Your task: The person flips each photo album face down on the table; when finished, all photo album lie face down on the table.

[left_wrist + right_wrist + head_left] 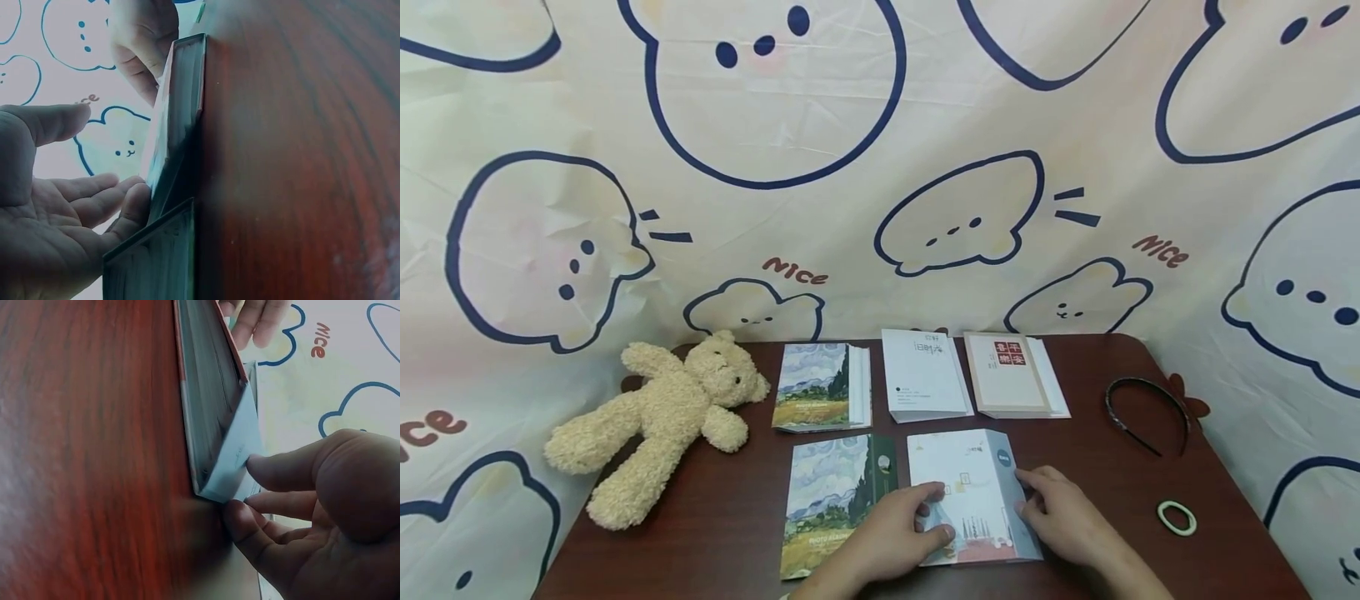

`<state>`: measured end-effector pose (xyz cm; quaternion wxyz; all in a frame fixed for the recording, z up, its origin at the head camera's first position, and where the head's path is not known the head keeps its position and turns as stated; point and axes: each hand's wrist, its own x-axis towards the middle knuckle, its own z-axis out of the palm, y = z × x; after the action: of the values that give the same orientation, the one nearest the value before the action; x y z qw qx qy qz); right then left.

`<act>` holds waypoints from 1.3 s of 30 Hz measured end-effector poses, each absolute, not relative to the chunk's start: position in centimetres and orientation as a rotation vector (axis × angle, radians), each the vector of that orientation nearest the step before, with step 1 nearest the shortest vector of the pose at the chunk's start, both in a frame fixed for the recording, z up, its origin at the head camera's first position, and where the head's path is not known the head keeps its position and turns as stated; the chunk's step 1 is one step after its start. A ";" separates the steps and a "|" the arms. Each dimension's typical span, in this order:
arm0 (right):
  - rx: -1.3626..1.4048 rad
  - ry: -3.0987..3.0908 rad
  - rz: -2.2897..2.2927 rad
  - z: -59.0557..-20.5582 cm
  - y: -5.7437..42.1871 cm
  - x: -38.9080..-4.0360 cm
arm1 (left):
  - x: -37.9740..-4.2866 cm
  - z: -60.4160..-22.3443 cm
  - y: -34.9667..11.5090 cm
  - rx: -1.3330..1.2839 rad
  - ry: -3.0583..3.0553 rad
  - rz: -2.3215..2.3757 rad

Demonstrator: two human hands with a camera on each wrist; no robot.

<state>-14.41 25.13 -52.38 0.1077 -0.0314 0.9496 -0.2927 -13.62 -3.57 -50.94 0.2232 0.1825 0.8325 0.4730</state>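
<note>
A white photo album (962,492) with a blue side flap (1015,508) lies on the table between both hands. My left hand (898,533) rests along its left edge, fingers touching the edge and the thumb apart in the left wrist view (62,212). At the right edge, my right hand (1063,517) pinches the flap between thumb and bent fingers. In the right wrist view, the flap slants up over the stacked pages (209,381), the thumb (269,469) on its outer face. Left of it lies a landscape-painting photo album (827,500) with a dark green side, partly behind the left hand.
Along the back lie another painting-covered album (812,383), a white album (925,375) and a beige album with a red panel (1007,375). A teddy bear (670,417) lies at the left. At the right are a headband (1116,417) and a pale green ring (1176,518).
</note>
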 end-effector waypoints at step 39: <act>0.037 3.006 -1.016 -49.9 28.2 -20.6 | -20.1 -50.3 2.5 0.270 2.431 1.512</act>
<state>-20.61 28.18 -49.87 -0.0160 0.0115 0.9472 -0.3200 -20.14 2.50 -50.29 0.1325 0.0932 0.8380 0.5211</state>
